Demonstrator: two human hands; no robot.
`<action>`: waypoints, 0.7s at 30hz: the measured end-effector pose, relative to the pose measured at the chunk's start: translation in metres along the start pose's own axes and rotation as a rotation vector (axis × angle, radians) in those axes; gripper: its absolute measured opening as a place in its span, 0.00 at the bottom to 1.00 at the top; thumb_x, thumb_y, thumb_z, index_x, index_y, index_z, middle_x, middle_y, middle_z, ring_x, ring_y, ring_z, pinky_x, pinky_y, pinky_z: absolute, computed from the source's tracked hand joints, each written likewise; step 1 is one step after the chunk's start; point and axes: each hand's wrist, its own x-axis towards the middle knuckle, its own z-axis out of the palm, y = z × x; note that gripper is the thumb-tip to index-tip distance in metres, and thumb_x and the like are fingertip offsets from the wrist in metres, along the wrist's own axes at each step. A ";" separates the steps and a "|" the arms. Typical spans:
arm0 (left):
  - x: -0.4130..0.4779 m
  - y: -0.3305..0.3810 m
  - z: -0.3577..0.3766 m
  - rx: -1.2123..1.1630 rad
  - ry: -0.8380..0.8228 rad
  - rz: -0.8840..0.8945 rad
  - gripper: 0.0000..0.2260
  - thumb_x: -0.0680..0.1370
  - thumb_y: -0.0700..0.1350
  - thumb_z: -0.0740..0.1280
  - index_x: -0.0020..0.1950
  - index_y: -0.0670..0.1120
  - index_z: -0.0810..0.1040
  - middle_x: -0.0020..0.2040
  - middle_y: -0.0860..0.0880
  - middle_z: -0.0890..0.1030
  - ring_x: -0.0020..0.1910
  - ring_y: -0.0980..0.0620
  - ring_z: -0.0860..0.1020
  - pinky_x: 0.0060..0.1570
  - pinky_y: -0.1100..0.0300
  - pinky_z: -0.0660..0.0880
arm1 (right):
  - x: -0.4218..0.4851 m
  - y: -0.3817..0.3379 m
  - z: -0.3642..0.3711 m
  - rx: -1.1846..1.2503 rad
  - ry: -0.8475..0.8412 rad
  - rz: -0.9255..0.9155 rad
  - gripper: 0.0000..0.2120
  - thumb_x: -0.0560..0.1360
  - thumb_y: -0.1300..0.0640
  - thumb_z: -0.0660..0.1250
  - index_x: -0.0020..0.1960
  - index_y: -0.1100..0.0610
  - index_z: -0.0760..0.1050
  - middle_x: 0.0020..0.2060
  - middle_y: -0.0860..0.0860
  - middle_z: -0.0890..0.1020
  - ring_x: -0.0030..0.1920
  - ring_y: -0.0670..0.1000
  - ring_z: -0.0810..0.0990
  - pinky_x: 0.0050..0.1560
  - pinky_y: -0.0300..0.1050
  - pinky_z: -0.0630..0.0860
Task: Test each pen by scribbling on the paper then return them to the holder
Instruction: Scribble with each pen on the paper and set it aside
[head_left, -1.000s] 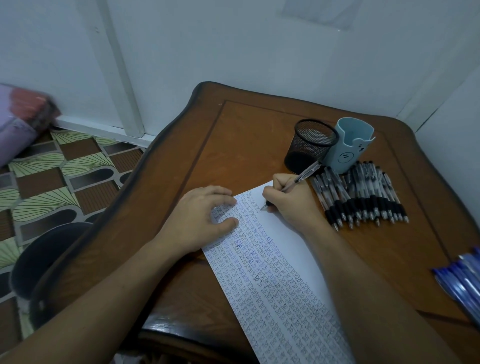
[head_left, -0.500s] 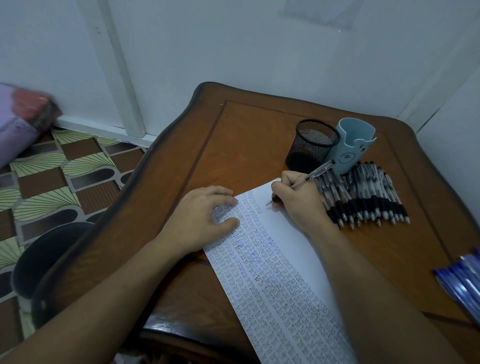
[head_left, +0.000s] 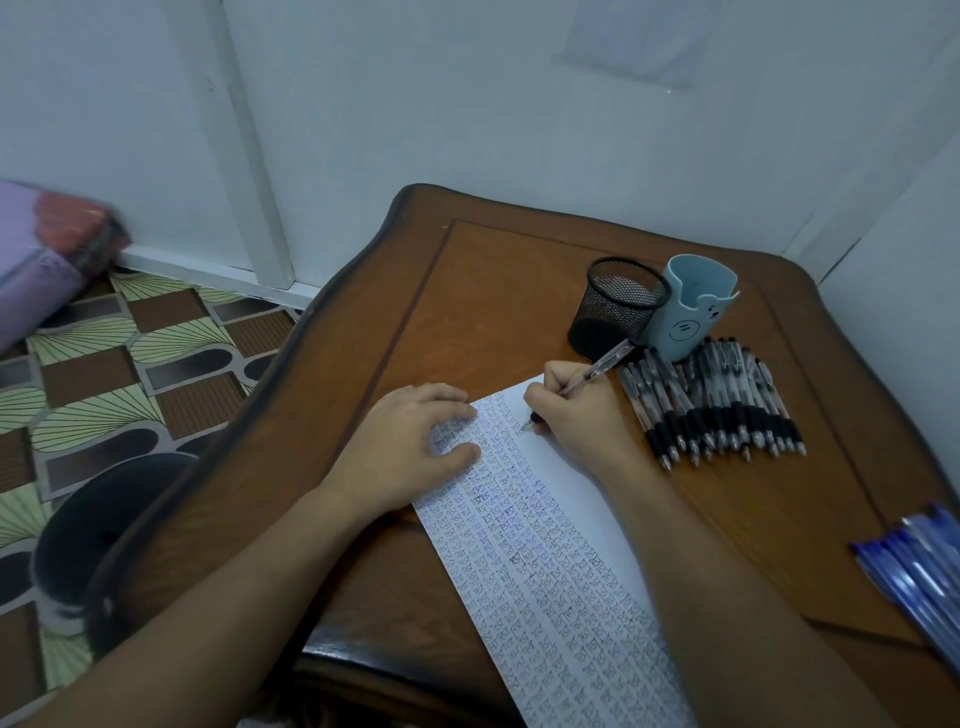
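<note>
Near frame centre, pen (head_left: 597, 371): pinched by fingers (head_left: 550, 387) of right hand (head_left: 576, 415), tip on paper (head_left: 545, 545), barrel slanting up-right toward mesh holder (head_left: 618, 306).
Left hand (head_left: 410, 447): flat, relaxed, pressing paper.

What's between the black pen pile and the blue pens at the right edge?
Only bare tabletop lies between the black pen pile and the blue pens, per the head view.

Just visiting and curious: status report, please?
Left hand presses paper. Right hand grips pen, tip on paper. Mesh holder close by, nothing blocking.
</note>
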 end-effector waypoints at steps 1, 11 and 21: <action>0.000 0.000 0.000 0.000 -0.001 -0.001 0.25 0.69 0.60 0.64 0.63 0.51 0.80 0.65 0.58 0.75 0.65 0.60 0.70 0.68 0.59 0.59 | 0.000 0.000 0.001 -0.005 0.002 -0.003 0.24 0.72 0.70 0.65 0.26 0.51 0.59 0.23 0.46 0.64 0.25 0.46 0.73 0.29 0.42 0.71; 0.001 -0.001 0.001 0.014 0.003 -0.003 0.25 0.69 0.61 0.64 0.63 0.52 0.80 0.65 0.57 0.75 0.65 0.59 0.70 0.67 0.58 0.59 | 0.004 0.004 -0.004 0.167 0.017 0.027 0.18 0.69 0.69 0.65 0.28 0.55 0.60 0.27 0.56 0.63 0.26 0.51 0.69 0.27 0.41 0.70; 0.000 -0.005 0.004 0.053 -0.024 0.029 0.25 0.72 0.62 0.61 0.65 0.52 0.79 0.67 0.56 0.74 0.65 0.58 0.70 0.71 0.51 0.62 | 0.008 -0.003 -0.008 0.295 0.080 0.096 0.19 0.83 0.49 0.59 0.35 0.55 0.68 0.24 0.51 0.70 0.25 0.49 0.67 0.27 0.40 0.68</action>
